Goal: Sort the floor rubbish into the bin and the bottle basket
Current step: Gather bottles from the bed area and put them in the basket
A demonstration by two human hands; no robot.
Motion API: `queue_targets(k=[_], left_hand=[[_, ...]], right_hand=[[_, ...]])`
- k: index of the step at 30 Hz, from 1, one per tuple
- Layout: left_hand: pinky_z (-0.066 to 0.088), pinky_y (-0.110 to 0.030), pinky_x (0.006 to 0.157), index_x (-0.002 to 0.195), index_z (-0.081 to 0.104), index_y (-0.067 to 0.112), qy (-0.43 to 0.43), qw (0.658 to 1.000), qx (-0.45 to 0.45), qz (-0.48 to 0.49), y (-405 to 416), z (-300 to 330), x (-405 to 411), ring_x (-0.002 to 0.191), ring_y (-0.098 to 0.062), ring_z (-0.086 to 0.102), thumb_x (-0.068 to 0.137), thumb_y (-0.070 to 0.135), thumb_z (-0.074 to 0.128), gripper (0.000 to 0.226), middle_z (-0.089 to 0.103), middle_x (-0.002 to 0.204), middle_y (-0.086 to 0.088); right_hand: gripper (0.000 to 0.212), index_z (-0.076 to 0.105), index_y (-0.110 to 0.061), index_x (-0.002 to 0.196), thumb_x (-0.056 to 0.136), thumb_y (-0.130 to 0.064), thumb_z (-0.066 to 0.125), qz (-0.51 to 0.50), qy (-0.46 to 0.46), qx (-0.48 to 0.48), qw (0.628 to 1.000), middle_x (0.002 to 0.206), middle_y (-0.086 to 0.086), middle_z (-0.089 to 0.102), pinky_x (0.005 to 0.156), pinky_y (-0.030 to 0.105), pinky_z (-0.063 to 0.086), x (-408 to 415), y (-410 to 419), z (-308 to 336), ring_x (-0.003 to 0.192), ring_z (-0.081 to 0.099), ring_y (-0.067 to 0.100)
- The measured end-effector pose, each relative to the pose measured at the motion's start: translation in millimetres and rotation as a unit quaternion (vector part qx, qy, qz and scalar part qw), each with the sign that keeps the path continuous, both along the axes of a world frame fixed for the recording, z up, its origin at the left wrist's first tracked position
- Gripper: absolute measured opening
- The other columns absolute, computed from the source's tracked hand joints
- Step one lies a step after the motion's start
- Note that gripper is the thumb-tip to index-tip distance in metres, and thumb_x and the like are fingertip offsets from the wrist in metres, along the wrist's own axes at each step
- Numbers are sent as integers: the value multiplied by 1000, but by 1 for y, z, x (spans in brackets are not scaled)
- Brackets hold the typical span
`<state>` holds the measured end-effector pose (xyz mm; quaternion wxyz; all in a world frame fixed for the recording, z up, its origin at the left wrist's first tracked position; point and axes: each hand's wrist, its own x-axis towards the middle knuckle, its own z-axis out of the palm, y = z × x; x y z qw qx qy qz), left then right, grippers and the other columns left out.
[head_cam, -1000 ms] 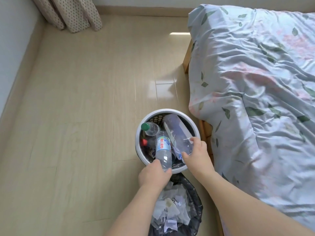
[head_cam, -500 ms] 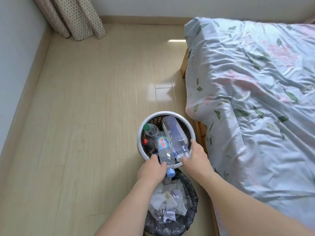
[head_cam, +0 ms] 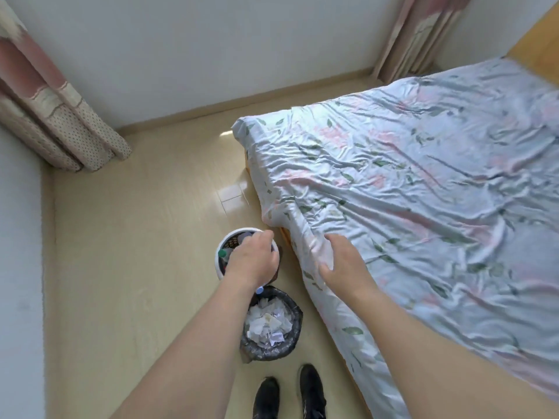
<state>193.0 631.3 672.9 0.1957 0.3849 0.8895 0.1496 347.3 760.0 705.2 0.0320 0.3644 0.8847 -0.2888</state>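
The left hand hangs over the round white bottle basket, fingers loosely bent and holding nothing that can be seen; it hides most of the basket's mouth. Past the knuckles a dark latticed inner wall shows, along with a green bottle cap and bits of clear plastic. A pale blue cap peeks out just under the wrist at the basket's near edge. The right hand is spread and relaxed, empty, in front of the bed's edge; whether it touches the sheet I cannot tell. Just beside the basket stands the bin, lined with a crinkled black bag and heaped with crumpled white paper. Both sit on smooth, glossy pale wood floor, close against the bed, whose rumpled, leaf-printed blue sheet drapes over the side. Two black shoes stand below the bin.
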Motion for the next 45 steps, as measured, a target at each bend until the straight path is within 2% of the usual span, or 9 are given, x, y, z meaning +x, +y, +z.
queue_targets(k=[8,14,20,25,28,31,36,40,45], left_hand=[[43,-38,97,138,41,17,89,962,84,-246,113,132,100,124,-25,48,98,31,43,43,51,138,-3],[45,-38,94,135,44,18,125,924,93,-350,175,186,220,122,-27,48,95,30,47,42,50,138,-3],[43,-38,92,135,43,17,129,857,133,-481,218,239,464,123,-29,47,96,32,46,42,47,139,-4],[40,-36,86,137,41,19,167,800,172,-550,228,279,665,124,-26,47,98,36,43,43,46,140,-1],[42,-40,95,135,43,16,167,770,190,-586,228,301,772,124,-29,46,97,36,43,43,47,139,-4],[41,-40,94,136,42,18,181,743,191,-615,234,318,856,124,-27,47,98,37,43,43,47,139,-3],[42,-38,95,136,42,19,196,723,189,-635,267,330,948,122,-24,48,98,36,42,42,48,138,-2],[43,-38,94,136,42,18,188,735,180,-626,312,325,1009,123,-25,47,97,35,43,42,48,139,-2],[44,-37,91,133,44,19,177,746,178,-617,398,309,1101,118,-23,50,97,34,42,39,51,133,-1]], right_hand=[[60,32,-16,146,91,-23,55,-173,30,45,984,150,2,33,112,33,31,138,43,123,137,32,19],[62,33,-14,146,90,-25,57,-275,33,78,958,149,4,34,110,31,30,275,63,169,136,35,21],[68,26,-17,150,92,-33,57,-390,20,56,919,152,3,29,109,33,32,521,52,213,137,33,22],[69,30,-16,148,88,-32,60,-484,-1,121,867,149,8,37,108,33,35,726,17,256,134,39,25],[69,30,-15,149,88,-28,60,-531,-10,145,835,150,7,36,108,30,32,824,-7,276,135,38,24],[69,27,-13,150,90,-27,58,-550,-17,146,822,153,7,32,111,29,29,896,-12,290,138,34,23],[63,30,-13,148,92,-26,54,-555,15,150,818,152,4,30,110,34,33,979,12,298,137,34,21],[62,29,-15,148,92,-25,53,-556,27,146,818,153,1,30,108,32,34,1044,51,290,137,34,21],[62,28,-17,148,91,-24,51,-549,21,146,823,151,-1,29,103,31,36,1140,141,286,133,36,20]])
